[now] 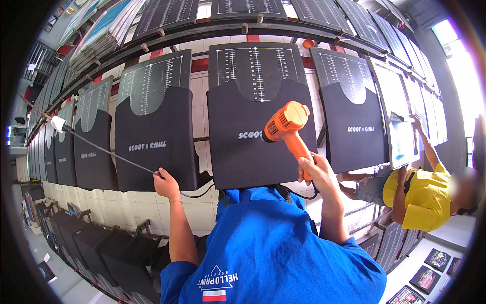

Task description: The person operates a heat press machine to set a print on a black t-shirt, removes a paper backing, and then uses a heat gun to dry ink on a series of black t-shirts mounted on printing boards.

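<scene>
My right hand (320, 175) is wrapped round the handle of an orange heat gun (289, 126). Its dark nozzle points left, over the white lettering on a black T-shirt (258, 157) stretched on a printing board (256, 61). The nozzle covers part of that print. To the left, my left hand (167, 183) grips a black power cord (121, 156), which runs up to the far left and also loops from the hand toward my body. That hand is just in front of another black T-shirt (152, 129) with the same white print.
More boards with black T-shirts (91, 131) line both sides. A person in a yellow top (417, 197) stands at the right, holding a printing frame (402, 137). Metal rails (283, 26) and more boards (248, 7) run behind. Black-covered boards (121, 258) stand at the lower left.
</scene>
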Available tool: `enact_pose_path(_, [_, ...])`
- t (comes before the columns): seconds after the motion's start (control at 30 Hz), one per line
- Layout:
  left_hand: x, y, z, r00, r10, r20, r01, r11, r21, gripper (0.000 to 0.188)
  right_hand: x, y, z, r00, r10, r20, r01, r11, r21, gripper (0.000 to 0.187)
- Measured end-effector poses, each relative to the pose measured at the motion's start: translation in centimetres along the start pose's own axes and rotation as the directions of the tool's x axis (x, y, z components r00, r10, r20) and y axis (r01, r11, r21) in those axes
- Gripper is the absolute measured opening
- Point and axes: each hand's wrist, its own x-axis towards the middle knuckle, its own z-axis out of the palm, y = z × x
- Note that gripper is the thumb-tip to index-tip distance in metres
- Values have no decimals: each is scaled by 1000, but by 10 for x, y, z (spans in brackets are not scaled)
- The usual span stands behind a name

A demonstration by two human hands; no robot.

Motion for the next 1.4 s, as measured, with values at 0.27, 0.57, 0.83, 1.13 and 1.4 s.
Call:
enact_pose_path(0.27, [-1,1,0,998,34,-49,-34,999,-2,35,0,-5,12,1000,-3,-16,2,997,-80,32])
enact_pose_path(0.57, [1,5,-2,999,32,-24,-32,999,1,34,5,-4,21,999,-21,29,23,997,-72,31])
enact_pose_path(0.83, [1,-3,2,998,45,-39,-45,999,0,33,6,-12,27,998,9,58,-5,997,-79,30])
enact_pose_path(1.13, [2,0,0,999,37,-15,-37,999,7,33,7,-14,37,999,12,44,-8,997,-83,32])
enact_pose_path(1.4, [2,1,-1,999,30,-15,-31,999,-12,32,11,-8,44,997,14,78,-7,996,-94,32])
